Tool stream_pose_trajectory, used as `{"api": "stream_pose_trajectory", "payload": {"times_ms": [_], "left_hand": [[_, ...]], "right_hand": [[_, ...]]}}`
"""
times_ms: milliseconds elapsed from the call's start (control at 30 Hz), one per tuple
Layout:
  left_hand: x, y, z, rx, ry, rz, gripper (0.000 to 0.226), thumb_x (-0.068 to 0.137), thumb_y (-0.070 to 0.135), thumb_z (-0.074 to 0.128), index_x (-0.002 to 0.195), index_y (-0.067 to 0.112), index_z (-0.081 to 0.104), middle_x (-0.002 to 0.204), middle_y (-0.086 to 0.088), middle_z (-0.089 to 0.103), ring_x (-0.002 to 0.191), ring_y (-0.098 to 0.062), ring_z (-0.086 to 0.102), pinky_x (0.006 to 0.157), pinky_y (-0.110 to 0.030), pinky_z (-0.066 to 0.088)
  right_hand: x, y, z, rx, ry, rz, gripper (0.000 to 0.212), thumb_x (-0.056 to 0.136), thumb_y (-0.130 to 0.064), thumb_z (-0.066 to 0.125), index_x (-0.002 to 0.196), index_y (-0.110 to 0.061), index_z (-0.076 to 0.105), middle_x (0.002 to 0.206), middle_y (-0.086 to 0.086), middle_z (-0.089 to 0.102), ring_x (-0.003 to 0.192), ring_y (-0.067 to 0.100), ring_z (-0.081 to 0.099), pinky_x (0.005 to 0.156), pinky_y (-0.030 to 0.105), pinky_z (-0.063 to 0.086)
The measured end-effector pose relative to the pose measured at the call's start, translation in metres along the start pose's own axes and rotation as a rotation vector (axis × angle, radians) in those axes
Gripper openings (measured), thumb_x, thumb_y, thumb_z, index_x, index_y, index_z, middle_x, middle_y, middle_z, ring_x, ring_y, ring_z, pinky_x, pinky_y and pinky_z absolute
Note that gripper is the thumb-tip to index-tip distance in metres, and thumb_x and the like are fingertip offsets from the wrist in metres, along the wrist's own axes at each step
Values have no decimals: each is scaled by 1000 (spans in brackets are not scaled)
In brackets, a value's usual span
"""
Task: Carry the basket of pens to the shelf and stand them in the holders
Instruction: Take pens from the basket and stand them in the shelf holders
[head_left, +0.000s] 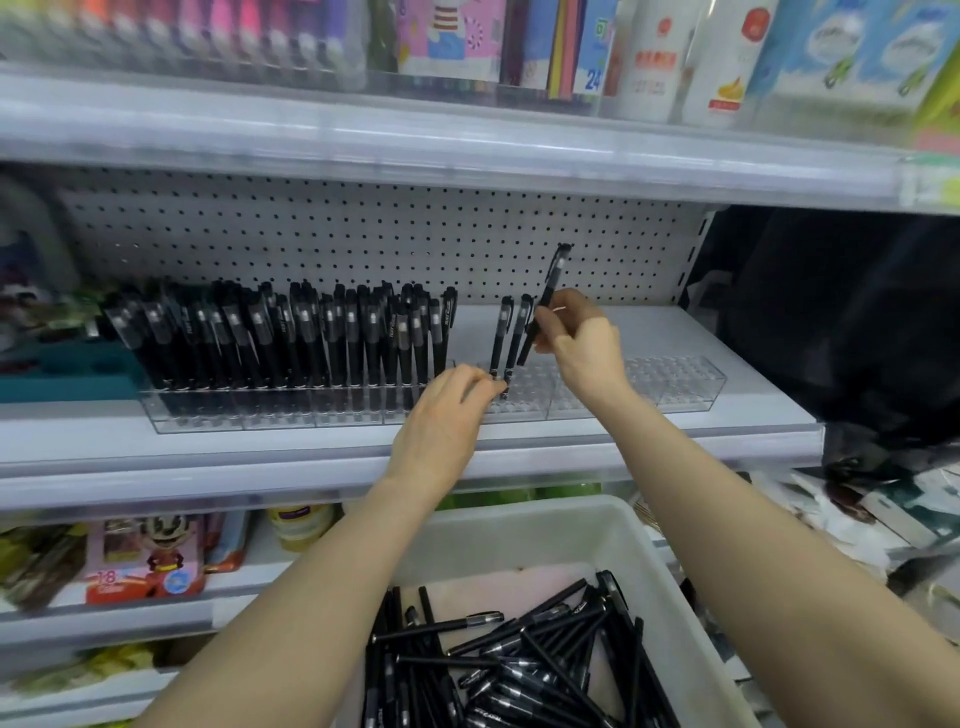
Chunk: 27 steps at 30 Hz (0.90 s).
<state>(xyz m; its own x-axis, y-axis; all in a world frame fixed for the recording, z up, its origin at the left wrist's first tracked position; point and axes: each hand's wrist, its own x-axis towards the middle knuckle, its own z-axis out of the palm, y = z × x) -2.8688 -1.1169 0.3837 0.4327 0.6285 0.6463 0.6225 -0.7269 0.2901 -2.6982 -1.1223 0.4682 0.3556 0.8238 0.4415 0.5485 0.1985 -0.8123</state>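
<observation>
1. Fingers of right hand (582, 348) pinch a tilted pen (548, 296); fingers of left hand (441, 421) pinch a standing pen (497, 338) at its foot
2. Clear holders (675, 384), left ones packed
3. White basket (519, 519) of loose pens below the shelf (701, 338); pegboard (363, 228) behind

A stationery aisle in a shop. White metal shelves (363, 447) run in tiers, each with a clear plastic strip along its front edge, and a perforated pegboard panel (363, 234) stands behind them. Dozens of identical black pens (291, 338) stand in clear holders (675, 384). Above are rows of bright markers (208, 31) and colourful boxed goods (452, 36). Below is a cartoon-printed packet (145, 566). A white basket (519, 530) holds loose stock (519, 665) of the same pens.
</observation>
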Motion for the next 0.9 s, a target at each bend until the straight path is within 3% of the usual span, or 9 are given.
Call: {"api": "stream_pose_trajectory", "payload": {"times_ms": [133,333,767,900], "left_hand": [[0,-2,1,-1,15,12,33,91,10,55,124,15,58,116,1,54,108,-17,51,86,-29,48],[0,-2,3,51,41,70,51,75,-6,76,120,10,59,113,-3,56,102,-21,55,85,-30,52],[-1,-1,3,51,62,84,51,78,-6,75,124,10,60,109,-3,54,100,-20,54,86,-31,51],[0,0,1,39,39,66,51,79,-5,74,125,11,59,109,-1,53,101,-18,53,86,-29,50]], "right_hand": [[-4,13,5,-163,-69,2,13,96,-24,58,102,-13,61,88,9,71,79,30,66,75,43,56],[-12,24,12,-380,-90,-113,13,93,-20,63,92,-6,62,82,2,57,73,22,49,62,25,28],[-10,24,10,-376,-92,-80,15,92,-20,64,93,-5,65,82,4,58,74,22,50,62,22,29],[-6,23,7,-406,-130,-52,17,91,-23,65,93,-6,69,88,9,65,80,27,58,68,27,40]]}}
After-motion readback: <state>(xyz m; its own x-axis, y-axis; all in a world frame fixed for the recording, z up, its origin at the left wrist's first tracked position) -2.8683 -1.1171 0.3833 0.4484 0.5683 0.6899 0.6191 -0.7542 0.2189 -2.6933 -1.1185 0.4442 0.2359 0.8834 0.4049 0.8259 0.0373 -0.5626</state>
